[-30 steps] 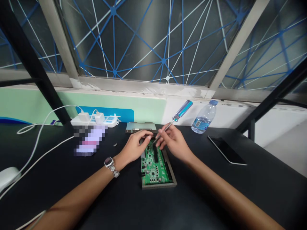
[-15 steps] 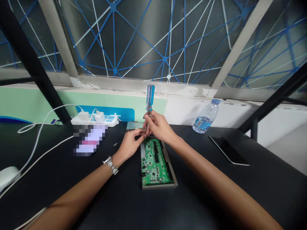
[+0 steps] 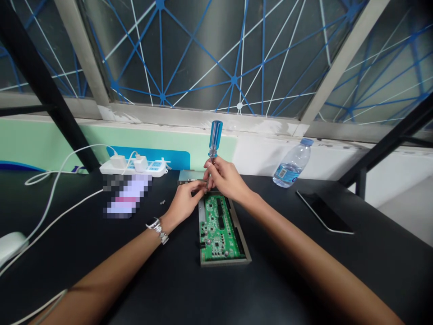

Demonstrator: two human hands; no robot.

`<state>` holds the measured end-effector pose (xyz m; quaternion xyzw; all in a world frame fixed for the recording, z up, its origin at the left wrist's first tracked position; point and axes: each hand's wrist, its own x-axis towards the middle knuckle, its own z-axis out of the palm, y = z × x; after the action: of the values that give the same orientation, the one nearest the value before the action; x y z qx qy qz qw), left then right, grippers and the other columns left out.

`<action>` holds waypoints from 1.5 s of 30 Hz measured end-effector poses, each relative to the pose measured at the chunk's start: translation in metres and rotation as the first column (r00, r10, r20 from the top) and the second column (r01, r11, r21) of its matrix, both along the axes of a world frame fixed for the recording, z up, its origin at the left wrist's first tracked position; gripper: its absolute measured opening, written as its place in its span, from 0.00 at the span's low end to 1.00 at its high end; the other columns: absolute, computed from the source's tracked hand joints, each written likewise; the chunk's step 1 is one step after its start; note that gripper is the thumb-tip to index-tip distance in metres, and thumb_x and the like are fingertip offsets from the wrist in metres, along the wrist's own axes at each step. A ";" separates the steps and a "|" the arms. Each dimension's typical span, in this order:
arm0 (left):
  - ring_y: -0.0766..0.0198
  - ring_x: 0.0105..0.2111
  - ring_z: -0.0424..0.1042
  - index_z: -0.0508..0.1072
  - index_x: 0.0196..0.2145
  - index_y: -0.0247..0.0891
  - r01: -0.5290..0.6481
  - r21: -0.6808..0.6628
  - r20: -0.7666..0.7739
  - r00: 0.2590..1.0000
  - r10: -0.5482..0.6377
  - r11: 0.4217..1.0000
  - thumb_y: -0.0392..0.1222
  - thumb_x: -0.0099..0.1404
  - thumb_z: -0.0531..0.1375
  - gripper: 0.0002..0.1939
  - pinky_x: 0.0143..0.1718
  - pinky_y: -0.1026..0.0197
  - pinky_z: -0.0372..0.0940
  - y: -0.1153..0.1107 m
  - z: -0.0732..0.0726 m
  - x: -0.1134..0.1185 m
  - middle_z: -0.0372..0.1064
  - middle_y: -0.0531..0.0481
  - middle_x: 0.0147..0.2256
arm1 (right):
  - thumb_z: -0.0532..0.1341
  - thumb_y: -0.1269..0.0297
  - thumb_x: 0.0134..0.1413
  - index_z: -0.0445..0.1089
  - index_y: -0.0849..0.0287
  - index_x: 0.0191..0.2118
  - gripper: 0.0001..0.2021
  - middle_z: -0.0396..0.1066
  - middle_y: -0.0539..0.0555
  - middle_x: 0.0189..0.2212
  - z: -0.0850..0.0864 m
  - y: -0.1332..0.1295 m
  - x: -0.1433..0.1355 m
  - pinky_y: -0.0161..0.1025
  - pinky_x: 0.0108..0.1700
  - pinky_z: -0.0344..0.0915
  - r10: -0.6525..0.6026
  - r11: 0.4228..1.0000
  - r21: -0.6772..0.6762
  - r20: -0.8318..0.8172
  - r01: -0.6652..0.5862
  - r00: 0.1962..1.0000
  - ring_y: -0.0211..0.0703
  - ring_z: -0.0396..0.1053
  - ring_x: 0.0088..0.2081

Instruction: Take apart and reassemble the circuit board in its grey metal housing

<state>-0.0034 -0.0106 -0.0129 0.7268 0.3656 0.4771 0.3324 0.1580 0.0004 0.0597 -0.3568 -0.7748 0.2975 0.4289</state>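
A screwdriver with a clear blue handle stands nearly upright, tilted slightly right, tip down. My right hand is closed round its shaft below the handle. My left hand is pinched close to the tip, at the far end of a green circuit board in a grey metal frame. What the left fingers hold, if anything, is hidden. Behind the left hand lies a flat metal piece, partly covered by the fingers. A few small screws lie on the black table left of that hand.
A white power strip with plugs and cables runs along the back left. Nearby lies a blurred-out phone-like thing. On the right are a water bottle and a dark phone. A white rounded object sits far left.
The screwdriver's handle has tipped slightly to the right and turned a little in my right hand. My left hand stays in its pinch by the tip. The camera view has shifted slightly.
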 end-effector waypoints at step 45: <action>0.60 0.35 0.77 0.77 0.36 0.35 -0.064 -0.028 -0.035 0.997 0.063 0.998 0.36 0.63 0.61 0.05 0.39 0.59 0.70 -0.004 0.008 -0.001 0.78 0.47 0.34 | 0.50 0.58 0.69 0.64 0.58 0.50 0.13 0.75 0.54 0.36 0.002 0.005 0.009 0.38 0.32 0.70 0.135 0.987 -0.101 0.108 -0.125 0.985 0.37 0.73 0.27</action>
<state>-0.0043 -0.0142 -0.0049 0.7180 0.4011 0.4695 0.3212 0.1673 0.0057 0.0620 -0.3416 -0.8048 0.3401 0.3463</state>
